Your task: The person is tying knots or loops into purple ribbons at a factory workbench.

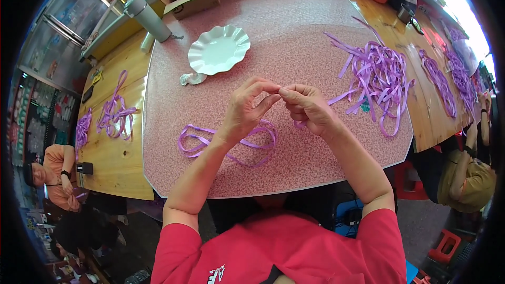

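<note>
My left hand [246, 106] and my right hand [309, 109] meet at their fingertips above the middle of the table. Both are curled into a pinch; whatever lies between the meeting tips is too small to make out. A bit of purple ribbon [299, 124] shows beneath my right hand, which appears to hold it. Below my left hand and forearm, a purple ribbon loop [195, 152] lies on the pink speckled tabletop [294, 165], partly covered by the arm. To the right of my hands sits a tangled heap of purple ribbons [376, 76].
A white scalloped dish [219, 50] and a grey flask [147, 18] stand at the far left, near an open cardboard box [194, 1]. More ribbon bundles [114, 113] lie on the left wooden table, others [439, 84] at right. People sit on both sides.
</note>
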### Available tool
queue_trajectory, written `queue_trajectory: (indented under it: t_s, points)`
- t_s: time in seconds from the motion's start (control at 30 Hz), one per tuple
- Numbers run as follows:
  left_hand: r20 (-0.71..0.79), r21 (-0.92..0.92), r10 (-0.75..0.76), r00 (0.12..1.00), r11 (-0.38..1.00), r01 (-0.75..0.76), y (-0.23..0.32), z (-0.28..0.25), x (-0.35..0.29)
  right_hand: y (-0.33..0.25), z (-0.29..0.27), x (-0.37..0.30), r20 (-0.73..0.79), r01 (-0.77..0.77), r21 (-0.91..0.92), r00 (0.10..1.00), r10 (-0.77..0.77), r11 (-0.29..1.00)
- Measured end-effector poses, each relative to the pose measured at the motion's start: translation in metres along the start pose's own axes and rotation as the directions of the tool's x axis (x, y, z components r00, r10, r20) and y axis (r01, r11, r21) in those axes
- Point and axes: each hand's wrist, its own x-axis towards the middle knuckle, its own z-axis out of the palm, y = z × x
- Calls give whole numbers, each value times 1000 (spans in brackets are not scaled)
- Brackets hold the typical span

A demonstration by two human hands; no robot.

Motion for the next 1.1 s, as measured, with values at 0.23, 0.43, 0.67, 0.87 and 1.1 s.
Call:
queue_trajectory:
  t_s: [0.23, 0.43, 0.67, 0.87, 1.1]
  points:
    - [-74, 34, -13, 997, 999, 15, -7, 2, -9, 3, 3, 0, -5, -13, -13, 1000, 13, 1000]
    - [-41, -37, -82, 996, 996, 80, -18, 4, -15, 11, 11, 1, -106, 146, -263, 978, -178, 954]
    - [13, -49, -159, 987, 986, 160, -16, 7, -17, 20, 11, 2, 161, 518, -781, 707, -689, 349]
    - [33, 224, -46, 998, 974, 37, -22, 8, -21, 22, 16, 0, 259, 563, -804, 620, -740, 190]
    - [163, -110, -217, 962, 965, 236, -25, 5, -24, 19, 17, -2, 207, 541, -797, 663, -719, 269]
